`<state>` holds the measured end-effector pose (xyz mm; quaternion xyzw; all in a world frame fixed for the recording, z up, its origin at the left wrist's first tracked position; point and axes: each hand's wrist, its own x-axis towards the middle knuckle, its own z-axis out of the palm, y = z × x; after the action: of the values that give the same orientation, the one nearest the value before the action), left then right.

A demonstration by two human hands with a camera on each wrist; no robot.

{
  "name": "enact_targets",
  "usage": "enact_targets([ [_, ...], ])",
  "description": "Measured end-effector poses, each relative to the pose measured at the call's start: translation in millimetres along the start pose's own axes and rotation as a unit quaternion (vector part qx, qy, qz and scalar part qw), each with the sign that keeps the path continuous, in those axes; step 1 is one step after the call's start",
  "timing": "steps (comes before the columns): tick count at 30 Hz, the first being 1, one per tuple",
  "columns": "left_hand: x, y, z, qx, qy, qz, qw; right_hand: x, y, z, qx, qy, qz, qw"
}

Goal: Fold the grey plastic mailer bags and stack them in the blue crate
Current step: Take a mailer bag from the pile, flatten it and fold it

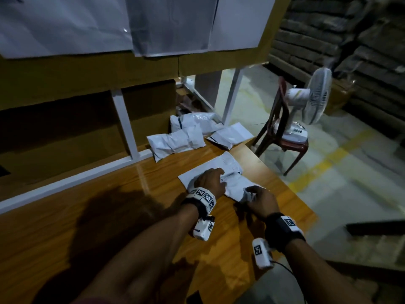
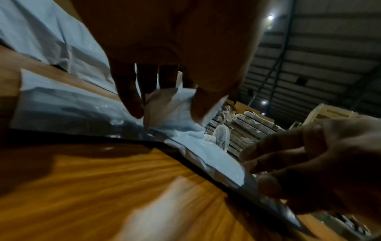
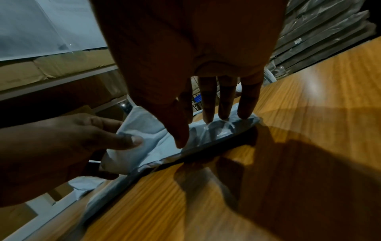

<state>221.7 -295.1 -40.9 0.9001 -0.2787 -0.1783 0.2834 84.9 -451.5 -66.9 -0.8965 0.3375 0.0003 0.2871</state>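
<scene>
Left hand [image 1: 210, 181] grips a mailer bag [image 1: 228, 163] lying on the wooden table [image 1: 109, 227], right hand [image 1: 262, 199] at its near corner | left wrist: thumb and fingers [image 2: 128, 97] pinch a raised fold | right wrist: straight fingertips [image 3: 226, 110] press on the bag's edge.

To my left the wooden table [image 1: 54, 227] gives open passage; ahead, plump mailers [image 1: 177, 142] and a white rail [image 1: 76, 180] block the way.
</scene>
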Motion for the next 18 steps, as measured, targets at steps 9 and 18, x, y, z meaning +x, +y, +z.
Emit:
enact_targets([
  [9,-84.6,-59.6,-3.8,-0.185,0.061,-0.097,0.976,-70.4,21.3,8.4,-0.103,-0.052,-0.139,0.983],
  [18,-341.3,-123.9,9.0,-0.299,0.22,-0.239,0.897,-218.9,1.2,71.4,-0.154,-0.135,-0.38,0.902],
])
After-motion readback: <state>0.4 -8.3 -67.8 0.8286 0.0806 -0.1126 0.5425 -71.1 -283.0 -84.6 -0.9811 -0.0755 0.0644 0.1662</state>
